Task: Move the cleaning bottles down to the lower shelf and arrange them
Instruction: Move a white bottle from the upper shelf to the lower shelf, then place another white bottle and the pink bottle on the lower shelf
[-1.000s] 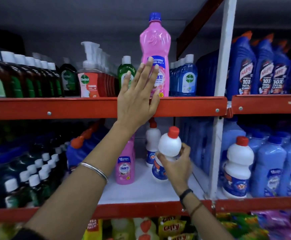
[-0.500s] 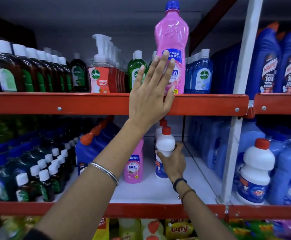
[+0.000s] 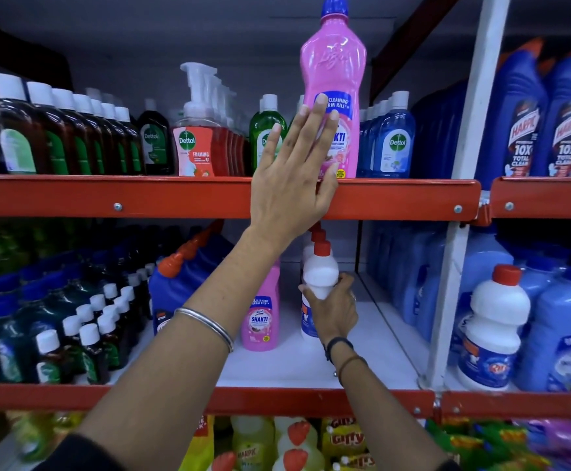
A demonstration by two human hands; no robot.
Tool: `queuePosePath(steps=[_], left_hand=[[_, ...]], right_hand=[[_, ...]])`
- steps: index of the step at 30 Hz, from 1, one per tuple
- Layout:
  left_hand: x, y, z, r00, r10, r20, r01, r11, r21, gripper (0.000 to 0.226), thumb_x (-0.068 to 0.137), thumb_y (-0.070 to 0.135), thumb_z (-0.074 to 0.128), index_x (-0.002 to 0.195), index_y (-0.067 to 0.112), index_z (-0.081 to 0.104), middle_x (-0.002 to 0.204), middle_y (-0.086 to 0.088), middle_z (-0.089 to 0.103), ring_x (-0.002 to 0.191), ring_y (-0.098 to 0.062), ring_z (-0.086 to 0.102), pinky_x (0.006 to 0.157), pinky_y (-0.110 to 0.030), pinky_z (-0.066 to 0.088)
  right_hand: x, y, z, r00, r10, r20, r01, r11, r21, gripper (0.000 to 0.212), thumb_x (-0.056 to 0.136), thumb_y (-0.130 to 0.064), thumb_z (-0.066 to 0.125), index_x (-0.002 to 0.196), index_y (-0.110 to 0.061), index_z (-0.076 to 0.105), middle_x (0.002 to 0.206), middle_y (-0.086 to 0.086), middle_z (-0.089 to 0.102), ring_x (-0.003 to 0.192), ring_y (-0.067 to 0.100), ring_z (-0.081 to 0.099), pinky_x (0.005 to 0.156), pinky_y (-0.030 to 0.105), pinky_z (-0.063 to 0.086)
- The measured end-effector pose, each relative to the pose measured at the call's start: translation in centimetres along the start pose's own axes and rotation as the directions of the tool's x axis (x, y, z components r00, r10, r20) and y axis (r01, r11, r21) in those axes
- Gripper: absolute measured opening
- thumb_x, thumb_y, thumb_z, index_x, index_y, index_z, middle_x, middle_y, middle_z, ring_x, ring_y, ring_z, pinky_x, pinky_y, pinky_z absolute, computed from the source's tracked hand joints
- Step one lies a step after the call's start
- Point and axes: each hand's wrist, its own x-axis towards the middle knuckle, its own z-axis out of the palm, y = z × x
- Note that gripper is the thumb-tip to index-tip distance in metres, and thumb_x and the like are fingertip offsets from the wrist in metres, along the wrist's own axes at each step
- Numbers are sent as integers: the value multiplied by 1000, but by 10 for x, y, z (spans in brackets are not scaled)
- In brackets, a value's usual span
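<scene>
Red-edged upper shelf [image 3: 396,198] carries a pink bottle [image 3: 335,96]; lower shelf [image 3: 311,368] white bottles [image 3: 319,277]

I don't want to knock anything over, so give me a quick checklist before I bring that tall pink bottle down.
1. Left hand closed around the tall pink bottle: not ok, fingers flat against it.
2. Right hand free: not ok, grip on the white bottle.
3. White bottle set upright: cannot tell, base hidden.
4. Bare space on lower shelf: ok, in front of the small pink bottle.
5. Tall pink bottle upright: ok.
</scene>
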Motion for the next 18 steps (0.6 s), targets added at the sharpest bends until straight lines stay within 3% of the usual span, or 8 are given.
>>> queuePosePath(steps=[5,9,12,15,17,18], left_hand=[[1,0,-1,1000,1,17,-1,1000,7,56,99,36,39,150,16,28,158,-5,27,146,-18,22,120,-44,21],[1,0,-2,1000,-3,26,3,1000,15,56,99,36,38,150,16,27,158,-5,26,147,-18,21,120,-43,19],[1,1,-3,999,0,33,-1,1000,28,56,99,36,37,150,16,26,159,-5,25,147,-19,21,120,-43,17],[1,2,-4,999,-1,46,-1,999,36,56,100,38,35,151,16,25,159,-4,24,147,-19,20,120,-43,16],[1,2,-4,998,-6,58,4,999,36,57,100,38,35,151,17,24,160,-4,22,147,-19,19,120,-44,16],[1,2,-5,998,-9,60,7,999,36,57,100,38,35,151,17,23,160,-4,22,148,-20,18,120,-44,16]], right_hand=[[-2,8,-14,996,53,72,-54,999,5,73,65,-54,74,117,-15,42,118,2,61,107,26,57,71,31,38],[-4,17,-71,999,-47,23,40,966,257,62,69,-52,72,117,-21,46,116,-2,60,105,16,59,79,30,47],[-5,26,-130,970,-161,-182,218,907,359,41,76,-46,69,105,-22,54,105,0,63,96,16,61,81,23,49],[-1,49,-173,819,-216,-531,349,923,164,26,83,-33,63,98,-13,58,98,12,64,93,26,59,85,27,47],[5,68,-188,750,-226,-621,319,947,41,29,84,-29,62,97,-3,58,99,19,62,95,35,56,83,34,48],[8,75,-194,759,-223,-612,286,958,6,34,82,-29,63,100,-1,57,102,21,61,98,36,54,83,32,45]])
